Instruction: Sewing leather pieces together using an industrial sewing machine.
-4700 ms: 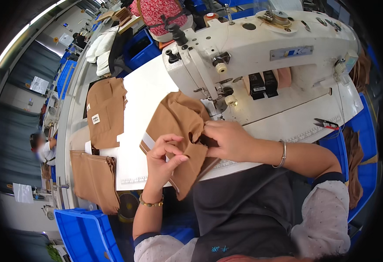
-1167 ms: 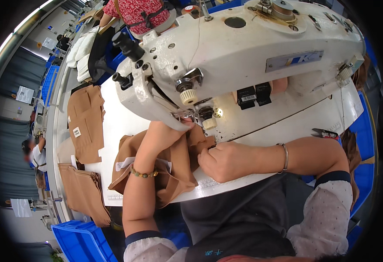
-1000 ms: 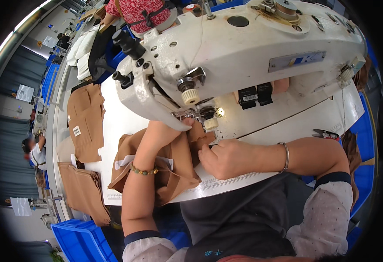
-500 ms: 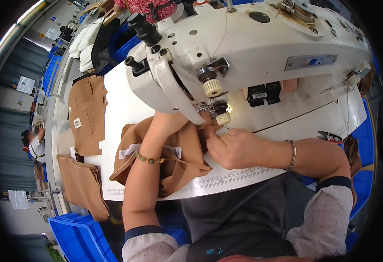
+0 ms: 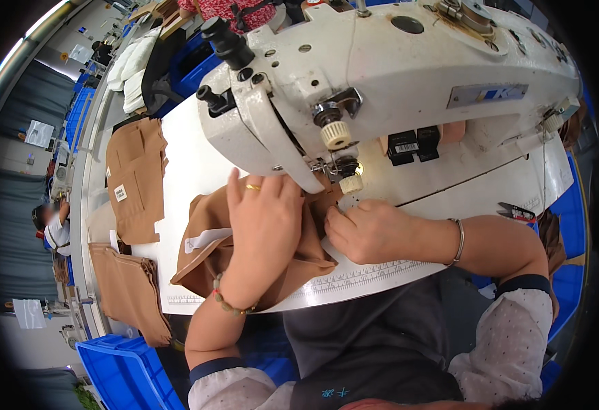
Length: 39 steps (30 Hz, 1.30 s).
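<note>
A brown fabric piece [image 5: 207,205] lies bunched on the white sewing table, its far end under the head of a white sewing machine [image 5: 395,58]. A white strip [image 5: 207,238] shows on its inner side. My left hand [image 5: 265,219] rests on top of the cloth just left of the needle area, fingers stretched toward the machine and the little finger apart. Right of the needle, my right hand [image 5: 364,232] is closed, its thumb and fingertips pinching the cloth's edge. The machine's head hides the needle and the exact stitching spot.
Stacked brown cut pieces [image 5: 128,287] and more brown pieces [image 5: 135,181] lie at the left. Thread snips [image 5: 516,211] rest at the table's right. A blue bin [image 5: 125,372] stands at lower left. A ruler scale [image 5: 361,277] runs along the front edge. Other people are farther off.
My left hand has drawn back from under the machine head and now lies on top of the cloth with its back showing. My right hand stays nearly in place.
</note>
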Tool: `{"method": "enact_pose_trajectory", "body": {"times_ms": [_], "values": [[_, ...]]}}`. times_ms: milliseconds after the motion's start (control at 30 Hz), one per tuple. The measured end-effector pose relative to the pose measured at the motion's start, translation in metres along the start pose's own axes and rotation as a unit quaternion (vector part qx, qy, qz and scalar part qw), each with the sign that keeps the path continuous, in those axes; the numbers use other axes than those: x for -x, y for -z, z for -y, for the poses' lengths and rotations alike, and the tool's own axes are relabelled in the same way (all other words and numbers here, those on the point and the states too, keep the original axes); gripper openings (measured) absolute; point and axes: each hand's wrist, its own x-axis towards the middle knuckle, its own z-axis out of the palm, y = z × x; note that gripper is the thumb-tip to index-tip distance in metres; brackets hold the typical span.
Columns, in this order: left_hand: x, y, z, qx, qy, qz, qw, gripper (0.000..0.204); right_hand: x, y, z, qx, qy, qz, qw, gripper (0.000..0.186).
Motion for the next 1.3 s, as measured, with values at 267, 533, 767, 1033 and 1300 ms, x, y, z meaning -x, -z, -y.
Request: {"method": "enact_pose_trajectory", "body": {"times_ms": [267,533,767,1033,1300], "values": [[0.022,-0.027,-0.002,0.118,-0.085,-0.008,0.989,0.042,0.0,0.007,0.005,-0.014,-0.025,0.064,0.998,0.024],[0.022,-0.033,0.005,0.171,-0.111,-0.055,0.977,0.042,0.004,0.013,0.016,-0.019,-0.045,0.095,0.994,0.021],[0.009,-0.041,0.015,0.157,-0.109,-0.071,0.979,0.039,0.001,-0.003,0.007,-0.003,-0.069,0.05,0.996,0.024],[-0.006,-0.057,0.029,0.121,-0.098,-0.084,0.984,0.034,-0.005,-0.015,-0.004,0.017,-0.085,0.026,0.996,0.015],[-0.024,-0.065,0.039,0.098,-0.065,-0.075,0.99,0.014,-0.004,-0.018,-0.011,0.004,-0.098,0.011,0.995,0.01]]}}
